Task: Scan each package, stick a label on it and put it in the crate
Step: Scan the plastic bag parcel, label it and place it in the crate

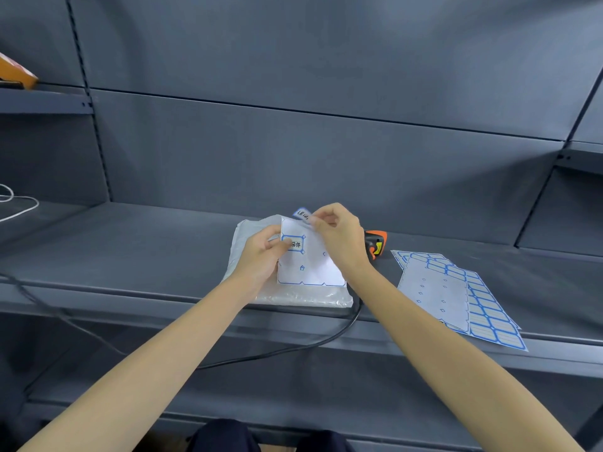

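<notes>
Head view. Left hand (264, 252) pinches the label sheet (310, 265) near its left edge, thumb down beside the one label left on it (293, 243), which has black print. Right hand (332, 233) pinches a peeled label (301, 213) between thumb and fingertip, lifted just above the sheet's top edge; the rest of its fingers are curled. Both hands hover over the package (293, 295), a white plastic mailer lying flat on the shelf (130, 256). The sheet is held just above the package, maybe touching it, can't tell.

Step in hand, by my read: the label is off the backing and sticking comes next. To do it well: hold the label by one corner only, sticky side away from the fingers so it doesn't curl onto itself. Get the sheet out of the way with the left hand first, then use that hand to flatten the mailer, since soft plastic wrinkles. Land one edge of the label on a smooth flat patch and wipe across to the other edge to avoid bubbles. Keep it off the seams.

Scanner (375, 244), orange and black, lies on the shelf just right of the package, its cable (293, 347) running off the shelf front. Spare label sheets (456, 295) are stacked farther right. Crate not in view. Whether this package has been scanned, can't tell.
</notes>
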Action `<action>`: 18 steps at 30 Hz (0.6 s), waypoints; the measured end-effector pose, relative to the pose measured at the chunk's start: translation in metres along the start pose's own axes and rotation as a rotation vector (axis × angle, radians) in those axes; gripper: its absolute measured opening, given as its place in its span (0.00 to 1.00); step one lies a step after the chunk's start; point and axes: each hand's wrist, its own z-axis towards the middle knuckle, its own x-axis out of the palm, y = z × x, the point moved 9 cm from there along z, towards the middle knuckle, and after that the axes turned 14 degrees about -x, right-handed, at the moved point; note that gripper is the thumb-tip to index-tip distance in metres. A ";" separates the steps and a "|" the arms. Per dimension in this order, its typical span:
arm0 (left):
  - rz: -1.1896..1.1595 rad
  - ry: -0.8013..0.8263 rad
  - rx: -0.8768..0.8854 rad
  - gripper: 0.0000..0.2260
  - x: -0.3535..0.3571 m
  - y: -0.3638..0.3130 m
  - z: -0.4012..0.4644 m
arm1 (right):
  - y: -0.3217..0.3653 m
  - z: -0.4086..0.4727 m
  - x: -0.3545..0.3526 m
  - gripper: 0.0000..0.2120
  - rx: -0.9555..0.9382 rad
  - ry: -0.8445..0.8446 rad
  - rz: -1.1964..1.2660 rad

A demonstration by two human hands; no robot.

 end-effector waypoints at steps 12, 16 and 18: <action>-0.230 -0.179 0.104 0.13 -0.075 -0.042 -0.002 | -0.027 0.013 -0.041 0.09 0.154 -0.018 0.026; -0.217 -0.219 0.109 0.16 -0.098 -0.047 -0.006 | -0.040 0.010 -0.027 0.08 0.177 0.210 -0.036; -0.210 -0.240 0.096 0.17 -0.106 -0.043 -0.005 | -0.043 0.007 -0.018 0.08 0.164 0.325 -0.105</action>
